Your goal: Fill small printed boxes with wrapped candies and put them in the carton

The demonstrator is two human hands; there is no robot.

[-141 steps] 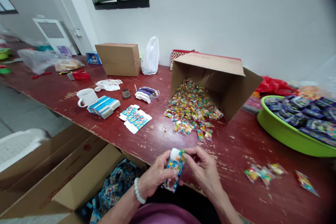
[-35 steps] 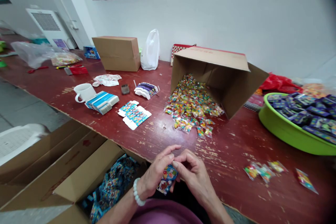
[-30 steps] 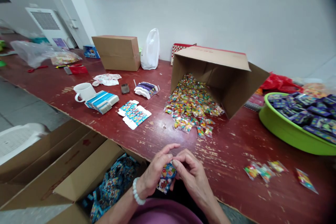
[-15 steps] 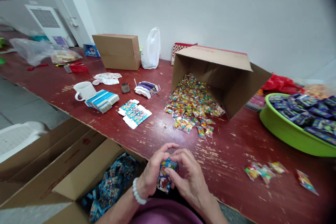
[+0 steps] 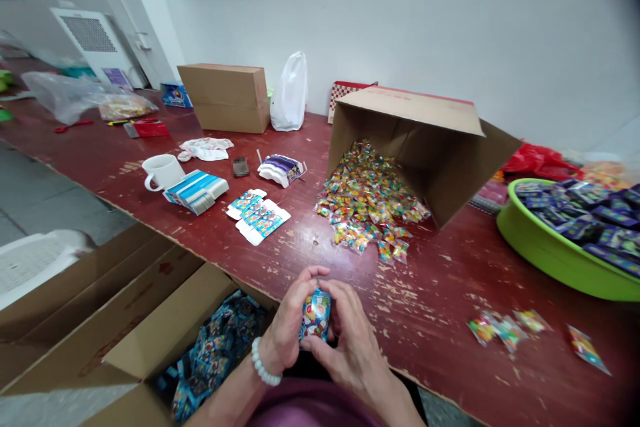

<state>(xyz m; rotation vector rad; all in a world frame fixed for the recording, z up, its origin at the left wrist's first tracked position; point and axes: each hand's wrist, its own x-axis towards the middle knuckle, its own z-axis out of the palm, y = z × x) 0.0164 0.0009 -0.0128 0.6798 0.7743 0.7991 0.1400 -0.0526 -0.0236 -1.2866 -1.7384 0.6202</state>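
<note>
Both my hands clasp a small blue printed box (image 5: 315,315) at the near edge of the red table (image 5: 440,293). My left hand (image 5: 290,327), with a white bead bracelet at the wrist, wraps its left side. My right hand (image 5: 350,340) closes round its right side and bottom. A pile of colourful little packets (image 5: 367,203) spills from a tipped cardboard carton (image 5: 425,140) just beyond. Below left, an open carton (image 5: 145,347) holds several blue boxes (image 5: 215,353).
A green basin (image 5: 550,247) of dark blue boxes sits at the right. Loose packets (image 5: 505,330) lie near my right. Flat box blanks (image 5: 257,213), a blue stack (image 5: 197,188), a white mug (image 5: 160,170), a closed carton (image 5: 227,97) and a white bag (image 5: 290,90) stand further back.
The box's white flap was open 4.7 s ago; my fingers have since pressed it shut. The hands have drawn closer together round the box, which now stands upright.
</note>
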